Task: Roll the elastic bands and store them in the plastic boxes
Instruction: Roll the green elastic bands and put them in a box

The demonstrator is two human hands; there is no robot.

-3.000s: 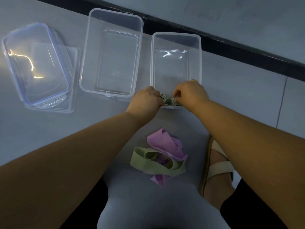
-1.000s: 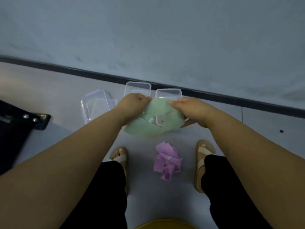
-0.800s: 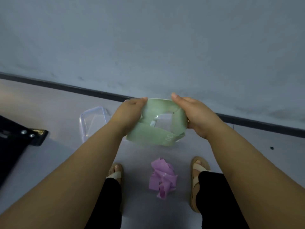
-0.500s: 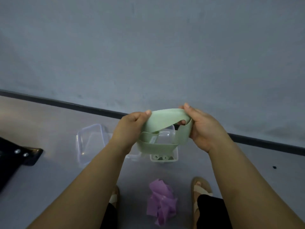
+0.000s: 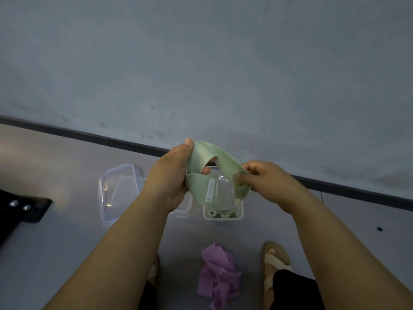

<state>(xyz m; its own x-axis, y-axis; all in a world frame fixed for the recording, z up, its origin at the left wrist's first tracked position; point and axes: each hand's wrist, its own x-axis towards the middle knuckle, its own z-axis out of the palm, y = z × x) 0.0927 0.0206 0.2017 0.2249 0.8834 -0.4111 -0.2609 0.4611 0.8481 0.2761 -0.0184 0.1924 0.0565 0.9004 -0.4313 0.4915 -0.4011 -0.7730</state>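
Note:
A pale green elastic band [image 5: 214, 175] is held up in the air as a twisted loop between both hands. My left hand [image 5: 169, 177] grips its left end, thumb on top. My right hand [image 5: 266, 182] pinches its right end. Below the band stands a small clear plastic box [image 5: 223, 214] with rolled green bands at its near end. A second clear box [image 5: 183, 206] lies mostly hidden behind my left hand. A heap of purple elastic bands [image 5: 218, 278] lies on the floor between my feet.
Clear box lids [image 5: 118, 191] lie stacked on the grey floor to the left. A black object with metal studs [image 5: 22, 209] sits at the far left. A dark skirting strip [image 5: 89, 136] runs along the grey wall. My sandalled right foot [image 5: 276, 262] is at the lower right.
Three seconds ago both hands were at the small box with a rolled band. Since then they picked up the loose green band and raised it; the loop has been turned and twisted.

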